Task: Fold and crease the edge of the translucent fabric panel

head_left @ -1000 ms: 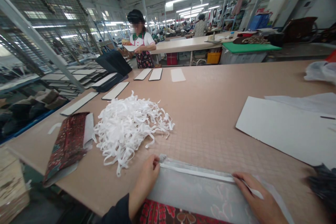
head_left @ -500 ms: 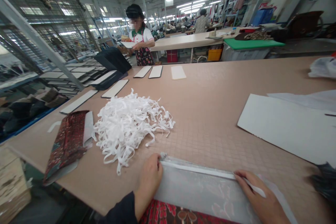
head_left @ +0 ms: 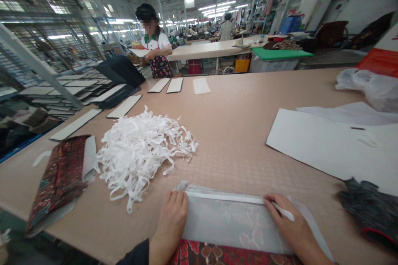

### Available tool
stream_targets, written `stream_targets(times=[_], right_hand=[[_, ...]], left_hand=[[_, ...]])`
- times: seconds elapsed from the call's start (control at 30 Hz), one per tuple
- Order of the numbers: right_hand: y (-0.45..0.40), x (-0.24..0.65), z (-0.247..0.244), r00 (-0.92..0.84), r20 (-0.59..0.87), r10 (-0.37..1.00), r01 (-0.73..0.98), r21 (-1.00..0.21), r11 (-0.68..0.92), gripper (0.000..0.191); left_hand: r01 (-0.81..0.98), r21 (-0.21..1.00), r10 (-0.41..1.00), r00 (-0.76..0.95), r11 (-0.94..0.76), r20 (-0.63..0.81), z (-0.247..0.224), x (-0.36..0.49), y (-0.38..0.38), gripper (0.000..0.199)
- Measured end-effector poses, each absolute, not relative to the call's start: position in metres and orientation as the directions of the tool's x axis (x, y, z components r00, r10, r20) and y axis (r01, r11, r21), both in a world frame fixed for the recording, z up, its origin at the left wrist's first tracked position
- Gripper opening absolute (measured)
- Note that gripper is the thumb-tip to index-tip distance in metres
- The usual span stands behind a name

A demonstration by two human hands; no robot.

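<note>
Left hand (head_left: 171, 219) closed narrow on end of pale lining fabric (head_left: 226, 223), right hand (head_left: 290, 223) holding white tape (head_left: 224, 198) between fingers, both arms reaching forward on table

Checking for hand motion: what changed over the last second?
The head camera turned right, so everything slid left in frame. The left hand and right hand stay on the white strip along the translucent sheet; nothing taken or released. The white tape pile stayed put.
</note>
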State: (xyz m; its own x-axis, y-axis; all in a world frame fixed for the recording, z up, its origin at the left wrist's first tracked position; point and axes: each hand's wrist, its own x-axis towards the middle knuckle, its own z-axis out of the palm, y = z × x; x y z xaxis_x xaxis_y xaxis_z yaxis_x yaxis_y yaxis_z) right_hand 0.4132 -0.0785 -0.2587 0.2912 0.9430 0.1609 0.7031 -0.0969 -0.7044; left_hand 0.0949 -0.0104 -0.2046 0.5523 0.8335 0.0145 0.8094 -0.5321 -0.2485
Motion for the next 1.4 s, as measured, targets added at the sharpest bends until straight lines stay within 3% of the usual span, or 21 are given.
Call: stream_targets(times=[0.2, 0.4, 0.67, 0.9, 1.1, 1.4], right_hand=[[-0.076, 0.412, -0.255, 0.320, 0.171, 0.932, 0.708, -0.696, -0.115, 0.024], [-0.075, 0.413, -0.258, 0.269, 0.191, 0.944, 0.742, -0.666, -0.076, 0.020], [-0.074, 0.410, -0.255, 0.241, 0.223, 0.945, 0.776, -0.629, -0.049, 0.016], [-0.071, 0.408, -0.247, 0.220, 0.217, 0.951, 0.803, -0.593, -0.050, 0.013], [-0.070, 0.411, -0.248, 0.231, 0.220, 0.948, 0.823, -0.564, -0.070, 0.011], [-0.080, 0.456, -0.243, 0.443, 0.093, 0.892, 0.716, -0.635, -0.290, 0.010]], left_hand=[[0.727, -0.362, 0.797, 0.598, -0.584, -0.084, -0.204, 0.101, -0.017, 0.063], [0.704, -0.416, 0.803, 0.583, -0.576, -0.123, -0.197, 0.113, -0.017, 0.065], [0.724, -0.291, 0.779, 0.599, -0.626, -0.185, -0.184, 0.145, -0.008, 0.042], [0.620, -0.062, 0.621, 0.765, -0.782, -0.171, -0.193, 0.211, -0.020, 0.050], [0.606, -0.076, 0.609, 0.775, -0.792, -0.170, -0.205, 0.220, -0.023, 0.044], [0.545, -0.175, 0.554, 0.832, -0.820, -0.006, -0.227, 0.226, -0.024, 0.047]])
